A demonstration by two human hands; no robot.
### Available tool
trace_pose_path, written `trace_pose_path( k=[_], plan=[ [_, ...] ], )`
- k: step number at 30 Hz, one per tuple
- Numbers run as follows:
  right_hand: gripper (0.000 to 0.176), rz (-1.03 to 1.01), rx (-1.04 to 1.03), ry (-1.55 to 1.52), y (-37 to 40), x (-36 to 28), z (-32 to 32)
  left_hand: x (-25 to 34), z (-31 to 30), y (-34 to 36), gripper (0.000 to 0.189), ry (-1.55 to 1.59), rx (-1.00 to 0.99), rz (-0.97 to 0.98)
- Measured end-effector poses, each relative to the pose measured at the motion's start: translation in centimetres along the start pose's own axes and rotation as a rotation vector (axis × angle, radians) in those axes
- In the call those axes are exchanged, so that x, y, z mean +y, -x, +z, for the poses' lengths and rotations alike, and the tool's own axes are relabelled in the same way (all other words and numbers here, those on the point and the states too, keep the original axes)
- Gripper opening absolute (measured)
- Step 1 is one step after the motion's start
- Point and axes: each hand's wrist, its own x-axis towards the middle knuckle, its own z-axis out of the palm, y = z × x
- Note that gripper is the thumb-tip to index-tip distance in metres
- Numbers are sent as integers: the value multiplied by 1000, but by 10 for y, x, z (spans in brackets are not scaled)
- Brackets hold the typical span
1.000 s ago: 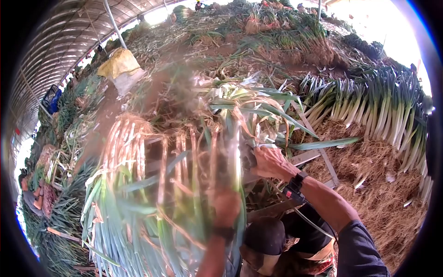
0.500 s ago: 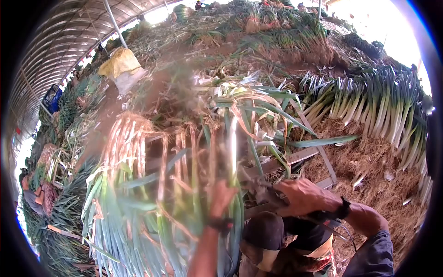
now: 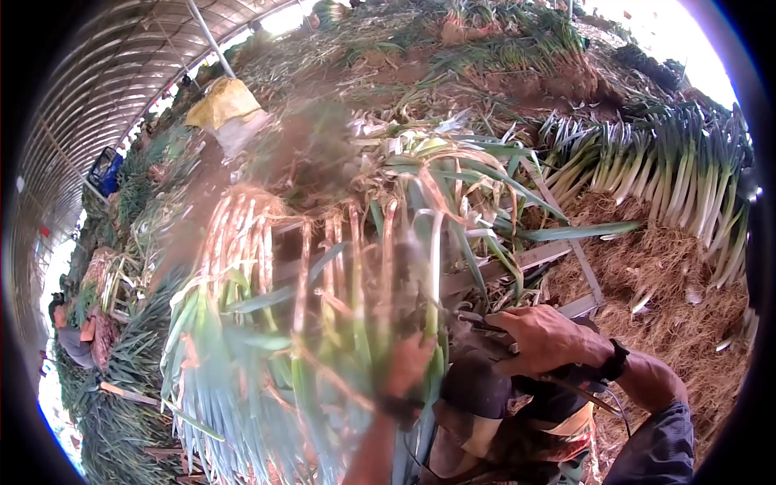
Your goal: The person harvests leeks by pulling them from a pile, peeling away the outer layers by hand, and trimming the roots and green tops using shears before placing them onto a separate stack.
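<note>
arched shed floor [image 3: 671, 323] is seen heaped with green onions [image 3: 663, 170] beyond a wooden frame [image 3: 558, 255]. against that frame, a green onion bundle [image 3: 323, 307] is clasped among its stalks by the left hand [image 3: 404, 364]. the right hand [image 3: 550, 339] is clenched just beside it, contents not discernible. stalks may slide loose, being gripped one-handed.

No readable text, labels, brands or numbers anywhere. Yellow sack [image 3: 223, 103] beyond leek bundle [image 3: 323, 323] shows no legible print; blue crate [image 3: 105, 171] left of sack too small to read.
</note>
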Motion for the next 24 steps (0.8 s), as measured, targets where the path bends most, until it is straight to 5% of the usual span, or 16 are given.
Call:
trace_pose_path(
  k=[5,9,13,18,19,21,23,24],
  plan=[
    [61,-24,-108,3,-26,-15,11,8,5,43,29,-251,358,202],
    [58,-95,-245,-18,-39,-23,17,-51,17,31,23,-347,561,446],
    [59,-120,-399,-2,-54,-38,15,-48,8,49,35,-484,425,487],
    [56,-72,-278,92,-65,-53,19,-30,10,73,34,-615,248,699],
    [55,-45,-246,92,-66,-55,17,-29,11,75,35,-592,284,707],
    [50,-75,-368,-19,-66,-53,13,-22,10,81,31,-67,249,590],
    [44,-101,-495,-135,-63,-47,9,-25,8,92,30,-24,291,610],
    [42,-115,-554,-192,-62,-45,6,-33,0,101,31,-248,355,701]
  ],
)
